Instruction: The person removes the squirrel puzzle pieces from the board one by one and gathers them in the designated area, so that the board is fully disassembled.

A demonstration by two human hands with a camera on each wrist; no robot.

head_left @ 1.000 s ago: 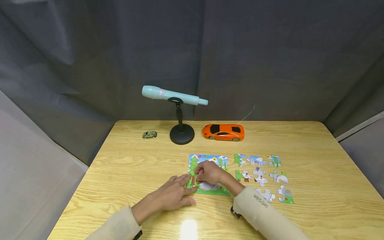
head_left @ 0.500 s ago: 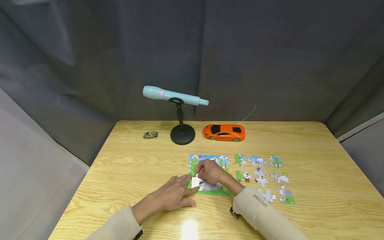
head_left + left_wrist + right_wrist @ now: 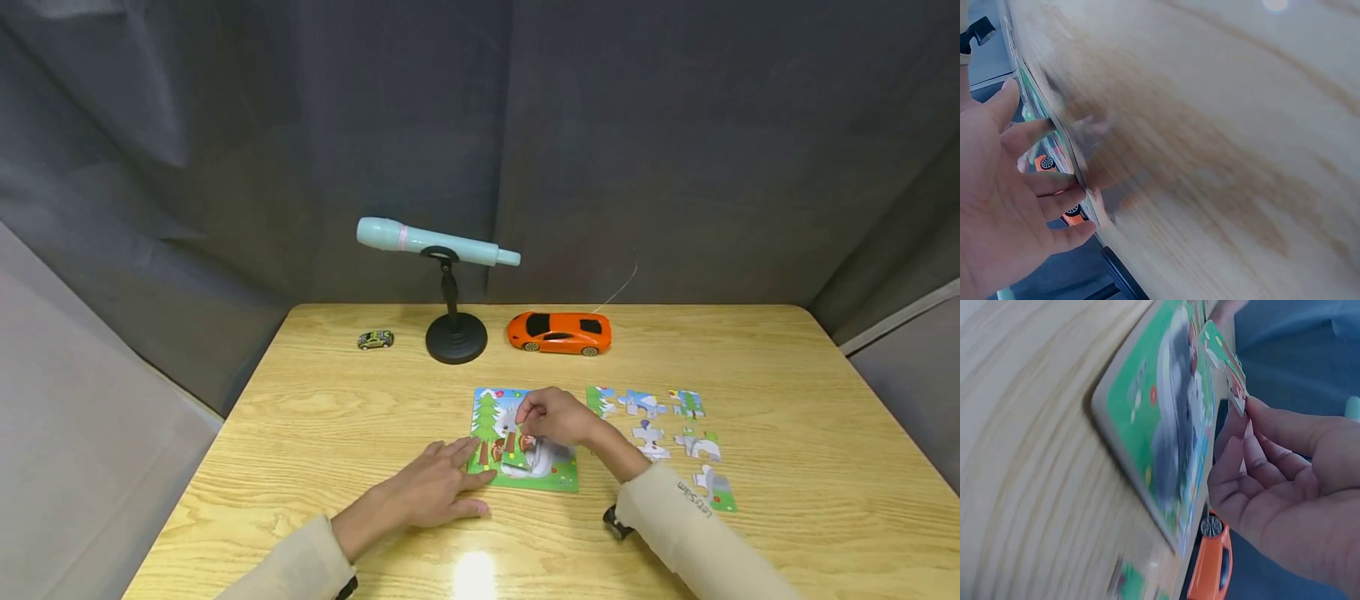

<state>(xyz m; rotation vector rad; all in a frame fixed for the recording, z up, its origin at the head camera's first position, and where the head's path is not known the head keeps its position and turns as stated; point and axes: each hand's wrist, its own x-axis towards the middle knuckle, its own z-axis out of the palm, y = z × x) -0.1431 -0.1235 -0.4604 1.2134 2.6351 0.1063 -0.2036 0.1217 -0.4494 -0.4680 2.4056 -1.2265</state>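
A picture puzzle board (image 3: pixel 561 478) with trees and grey animals lies on the table. My right hand (image 3: pixel 558 417) pinches a puzzle piece (image 3: pixel 513 454) between thumb and fingertip over the board. In the right wrist view this green and brown piece (image 3: pixel 1219 353) stands tilted, its near edge raised above the board's surface. My left hand (image 3: pixel 431 487) lies palm down with fingers spread, its fingertips on the board's left edge. In the left wrist view the fingers (image 3: pixel 1054 184) are extended against that edge.
Several loose puzzle pieces (image 3: pixel 651 439) lie right of the board, some hidden by the right forearm. Behind stand an orange toy car (image 3: pixel 558 333), a light blue microphone (image 3: pixel 435 242) on a black stand (image 3: pixel 456 337), and a small toy car (image 3: pixel 375 339). A dark curtain closes off the back.
The right hand has drawn the puzzle piece up from the board's lower left and shifted right with it. A printed trunk and brown shape show where it was. The left hand stays put.
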